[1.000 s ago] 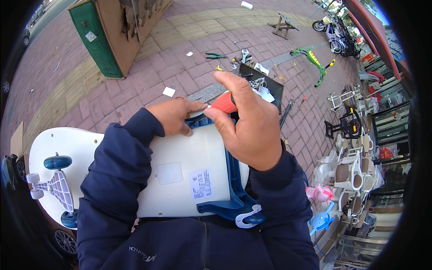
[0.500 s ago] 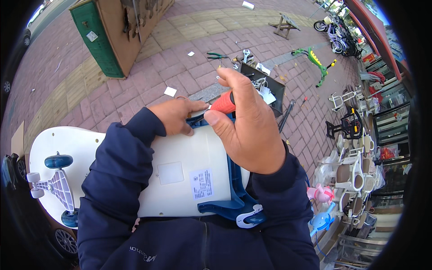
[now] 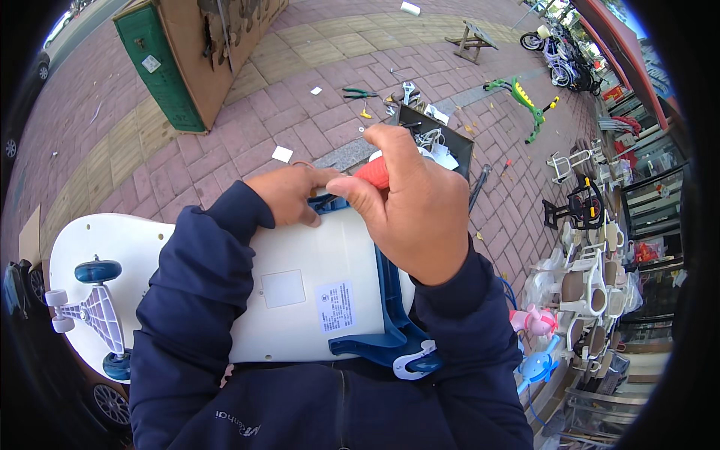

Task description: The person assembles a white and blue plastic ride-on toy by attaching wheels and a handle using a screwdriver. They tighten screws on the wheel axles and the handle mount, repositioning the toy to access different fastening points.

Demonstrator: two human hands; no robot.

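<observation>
A white child's ride-on car lies upside down across my lap. Small wheels on a pale lilac bracket and dark blue wheels show at its left end. A dark blue frame runs along its right part. My right hand is closed round the red handle of a screwdriver, over the car's far edge. Its tip is hidden by my fingers. Close beside it, my left hand grips the blue part at that edge, thumb on the white shell.
Beyond the car a dark toolbox sits on the brick paving, with pliers and a wrench near it. A large cardboard box stands far left. Several child seats line the right. A green toy scooter stands farther off.
My right hand and the screwdriver have shifted slightly left, and the wrist has turned a little. My left hand stays at the blue part.
</observation>
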